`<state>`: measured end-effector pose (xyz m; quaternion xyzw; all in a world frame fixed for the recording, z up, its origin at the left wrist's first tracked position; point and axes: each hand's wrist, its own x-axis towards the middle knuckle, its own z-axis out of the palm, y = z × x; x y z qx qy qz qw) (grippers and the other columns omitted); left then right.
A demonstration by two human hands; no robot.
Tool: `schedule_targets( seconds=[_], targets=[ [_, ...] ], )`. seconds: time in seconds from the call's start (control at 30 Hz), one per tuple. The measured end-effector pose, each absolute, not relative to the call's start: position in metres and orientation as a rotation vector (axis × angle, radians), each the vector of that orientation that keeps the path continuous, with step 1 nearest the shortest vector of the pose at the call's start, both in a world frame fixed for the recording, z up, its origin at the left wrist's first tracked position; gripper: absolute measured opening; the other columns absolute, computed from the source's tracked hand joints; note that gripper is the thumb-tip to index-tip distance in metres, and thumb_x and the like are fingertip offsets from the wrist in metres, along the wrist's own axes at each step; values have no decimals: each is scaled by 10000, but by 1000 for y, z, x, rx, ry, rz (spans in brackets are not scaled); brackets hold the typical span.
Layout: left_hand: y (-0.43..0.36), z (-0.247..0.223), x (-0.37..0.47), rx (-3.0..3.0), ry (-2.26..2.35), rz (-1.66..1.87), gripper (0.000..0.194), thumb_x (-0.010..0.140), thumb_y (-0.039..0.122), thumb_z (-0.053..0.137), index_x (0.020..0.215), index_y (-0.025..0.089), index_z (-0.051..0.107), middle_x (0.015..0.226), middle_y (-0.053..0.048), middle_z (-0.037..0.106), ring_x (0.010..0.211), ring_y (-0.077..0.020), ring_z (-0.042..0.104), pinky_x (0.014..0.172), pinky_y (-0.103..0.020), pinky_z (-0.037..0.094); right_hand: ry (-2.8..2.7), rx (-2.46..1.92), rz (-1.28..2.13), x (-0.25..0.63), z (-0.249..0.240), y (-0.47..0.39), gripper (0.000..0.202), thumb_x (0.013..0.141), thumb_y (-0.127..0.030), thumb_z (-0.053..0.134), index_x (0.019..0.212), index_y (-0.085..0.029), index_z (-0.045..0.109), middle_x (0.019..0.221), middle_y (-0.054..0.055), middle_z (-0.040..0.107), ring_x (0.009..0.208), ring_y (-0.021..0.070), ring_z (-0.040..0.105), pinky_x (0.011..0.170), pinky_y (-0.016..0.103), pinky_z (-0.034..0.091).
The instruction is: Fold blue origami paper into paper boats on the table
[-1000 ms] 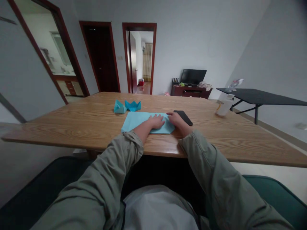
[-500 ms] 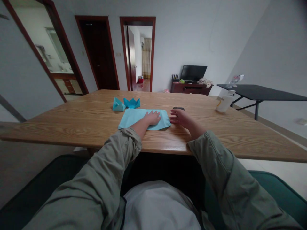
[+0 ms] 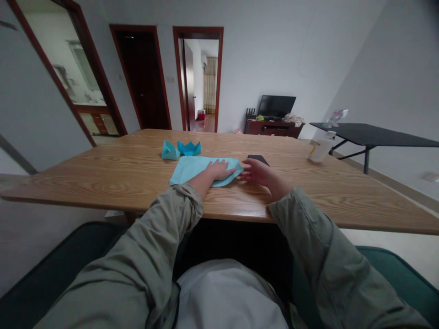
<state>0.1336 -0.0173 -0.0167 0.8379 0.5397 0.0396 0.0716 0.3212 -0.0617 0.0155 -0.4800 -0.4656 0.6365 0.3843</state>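
A sheet of light blue paper [image 3: 192,167] lies on the wooden table in front of me. My left hand [image 3: 218,170] rests flat on its right half, fingers stretched out and pressing it down. At the paper's right edge, my right hand [image 3: 255,173] has the edge between its thumb and fingers, and that side is raised and curled. The exact grip is partly hidden. Just behind the paper stand two folded blue paper shapes, a lighter one [image 3: 169,151] and a deeper blue one with pointed peaks [image 3: 189,148].
A dark flat object [image 3: 258,159] lies behind my right hand. Farther right on the wooden table [image 3: 103,173] stands a whitish translucent container [image 3: 321,148]. A black table [image 3: 373,134] is beyond it, and a television [image 3: 277,106] stands by the far wall.
My right hand has moved slightly left onto the paper's right edge, which is now lifted and bent. My left hand stays on the sheet, its thumb nearer that edge.
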Motion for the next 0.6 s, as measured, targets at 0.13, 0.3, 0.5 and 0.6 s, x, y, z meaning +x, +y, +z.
schedule_targets(
  seconds=[0.13,0.3,0.5,0.6],
  targets=[
    [-20,-15,134,2513,1608,124,929,806,800,97,1512,218,259,1596,-97,187,1459,-343,155,1148,-576,127,-1491,-1241,1524,316,16,-71,211,851,-237,621,1047,-161,607,742,22,622,543,99,559,498,201,521],
    [-18,-16,135,2482,1632,132,866,847,746,79,1515,226,260,1597,-91,186,1459,-335,157,1146,-576,133,-1670,-1285,1473,319,15,-76,691,820,-252,691,1435,-247,377,711,-4,635,546,107,595,437,160,459],
    [-19,-15,136,2496,1635,117,827,869,709,95,1512,219,272,1592,-92,206,1457,-335,167,1144,-581,140,-1797,-1444,1272,324,10,-75,779,851,-260,666,1511,-241,252,616,-31,613,426,68,474,383,145,332],
    [-19,-15,135,2510,1635,117,822,872,701,100,1512,215,272,1593,-90,205,1456,-337,166,1145,-578,141,-1856,-1552,1133,326,11,-77,743,873,-255,635,1514,-247,260,536,-56,563,414,74,459,401,154,330]
  ],
)
